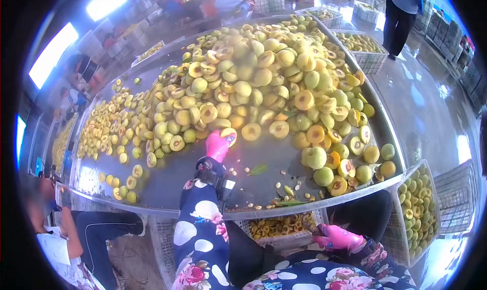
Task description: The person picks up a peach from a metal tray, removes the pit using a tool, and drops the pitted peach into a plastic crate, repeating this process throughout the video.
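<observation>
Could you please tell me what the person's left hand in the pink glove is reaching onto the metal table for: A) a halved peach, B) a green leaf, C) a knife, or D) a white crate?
A: the left hand closes its fingers on a halved peach at the edge of the peach pile.

Fruit heap (pixel 264 82) on table (pixel 172 186) — crates: one (pixel 276 226) below edge, one (pixel 421 214) right
</observation>
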`<action>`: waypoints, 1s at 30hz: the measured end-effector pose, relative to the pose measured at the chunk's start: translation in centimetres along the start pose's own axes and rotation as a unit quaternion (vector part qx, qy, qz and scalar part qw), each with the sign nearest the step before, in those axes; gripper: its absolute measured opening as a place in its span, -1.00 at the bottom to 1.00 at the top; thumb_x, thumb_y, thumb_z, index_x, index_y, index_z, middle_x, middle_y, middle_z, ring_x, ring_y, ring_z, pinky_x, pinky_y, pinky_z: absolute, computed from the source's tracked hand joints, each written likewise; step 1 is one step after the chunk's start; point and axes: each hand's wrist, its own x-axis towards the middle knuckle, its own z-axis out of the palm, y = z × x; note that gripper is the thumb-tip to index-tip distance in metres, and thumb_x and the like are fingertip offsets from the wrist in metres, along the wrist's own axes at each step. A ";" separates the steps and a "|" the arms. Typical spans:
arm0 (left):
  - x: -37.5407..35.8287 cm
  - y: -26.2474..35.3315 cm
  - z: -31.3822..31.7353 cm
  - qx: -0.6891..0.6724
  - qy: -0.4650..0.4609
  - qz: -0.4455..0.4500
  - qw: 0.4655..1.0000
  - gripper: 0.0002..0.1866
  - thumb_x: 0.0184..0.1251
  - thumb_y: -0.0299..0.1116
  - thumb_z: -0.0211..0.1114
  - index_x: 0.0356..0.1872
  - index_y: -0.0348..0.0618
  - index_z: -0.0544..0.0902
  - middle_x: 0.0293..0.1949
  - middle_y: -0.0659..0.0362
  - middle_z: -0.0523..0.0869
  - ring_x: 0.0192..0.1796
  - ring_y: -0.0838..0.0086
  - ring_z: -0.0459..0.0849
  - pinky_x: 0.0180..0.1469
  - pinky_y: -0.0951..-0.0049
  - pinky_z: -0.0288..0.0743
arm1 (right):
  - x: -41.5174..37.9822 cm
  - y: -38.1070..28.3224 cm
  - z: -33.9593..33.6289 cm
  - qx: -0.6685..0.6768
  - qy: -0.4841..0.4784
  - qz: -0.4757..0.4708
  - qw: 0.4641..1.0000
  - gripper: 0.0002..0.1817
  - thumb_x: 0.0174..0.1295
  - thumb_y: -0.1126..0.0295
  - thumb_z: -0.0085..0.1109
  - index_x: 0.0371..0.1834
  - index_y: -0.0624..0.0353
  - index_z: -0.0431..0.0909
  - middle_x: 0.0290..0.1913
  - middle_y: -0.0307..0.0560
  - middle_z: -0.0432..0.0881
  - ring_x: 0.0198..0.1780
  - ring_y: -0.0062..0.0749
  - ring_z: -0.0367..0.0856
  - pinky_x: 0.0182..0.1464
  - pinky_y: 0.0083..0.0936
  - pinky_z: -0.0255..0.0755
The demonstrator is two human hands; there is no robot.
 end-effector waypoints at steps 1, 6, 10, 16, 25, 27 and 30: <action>-1.3 1.0 -0.3 -0.054 -0.040 -0.046 0.997 -0.45 0.09 -0.22 0.39 0.07 -0.26 0.43 -0.31 0.02 0.67 -0.47 0.41 0.64 -0.50 0.49 0.50 | -0.2 -0.5 -0.1 0.036 -0.015 0.004 0.999 -0.70 0.28 0.20 0.07 -0.28 0.25 0.34 -0.53 -0.19 0.51 -0.57 -0.56 0.46 -0.53 -0.58 0.33; -9.6 5.1 -1.8 -0.363 -0.198 -0.124 0.902 -0.62 0.26 -0.13 0.24 -0.04 -0.14 0.47 -0.39 0.05 0.64 -0.52 0.45 0.60 -0.57 0.56 0.49 | -1.4 -4.4 -0.8 0.214 -0.052 -0.035 0.975 -0.72 0.28 0.21 0.06 -0.21 0.19 0.31 -0.54 -0.27 0.46 -0.60 -0.64 0.40 -0.56 -0.68 0.28; -14.4 4.4 -1.3 -0.517 -0.260 -0.177 0.796 -0.63 0.34 -0.13 0.11 -0.02 -0.20 0.45 -0.19 -0.06 0.60 -0.24 0.26 0.63 -0.34 0.45 0.58 | -2.2 -7.3 -1.6 0.239 -0.039 -0.082 0.967 -0.63 0.31 0.28 -0.01 0.12 0.20 0.31 -0.47 -0.29 0.49 -0.59 -0.71 0.41 -0.53 -0.75 0.32; -22.4 5.6 1.1 -0.621 -0.253 -0.179 0.720 -0.55 0.41 -0.13 -0.06 0.07 -0.33 0.39 0.07 -0.20 0.45 0.07 0.00 0.49 -0.01 0.16 0.55 | -2.9 -9.7 -1.4 0.196 -0.006 -0.138 0.971 -0.60 0.31 0.26 0.00 0.14 0.19 0.29 -0.45 -0.28 0.50 -0.58 -0.72 0.42 -0.52 -0.76 0.33; -28.4 5.5 2.3 -0.530 -0.259 -0.106 0.800 -0.47 0.43 -0.06 -0.08 0.27 -0.19 0.28 0.11 0.01 0.44 0.08 0.24 0.48 0.07 0.24 0.47 | -3.9 -10.2 -0.4 0.016 0.054 -0.201 0.978 -0.60 0.30 0.25 0.03 0.08 0.28 0.30 -0.46 -0.24 0.51 -0.55 -0.66 0.44 -0.47 -0.67 0.37; -29.1 5.5 2.5 -0.524 -0.256 -0.106 0.805 -0.47 0.43 -0.03 -0.09 0.25 -0.17 0.30 0.09 0.08 0.46 0.06 0.30 0.50 0.05 0.27 0.48 | -3.8 -9.9 0.1 -0.007 0.068 -0.226 0.972 -0.61 0.31 0.25 0.02 0.08 0.28 0.30 -0.46 -0.24 0.51 -0.55 -0.66 0.44 -0.47 -0.66 0.37; -30.1 6.0 3.1 -0.544 -0.233 -0.119 0.797 -0.48 0.44 -0.03 -0.12 0.22 -0.19 0.33 0.07 0.12 0.48 0.04 0.36 0.51 0.03 0.29 0.47 | -4.1 -10.2 0.8 -0.025 0.091 -0.240 0.966 -0.65 0.29 0.29 0.04 0.03 0.29 0.32 -0.49 -0.03 0.53 -0.50 -0.36 0.52 -0.40 -0.46 0.38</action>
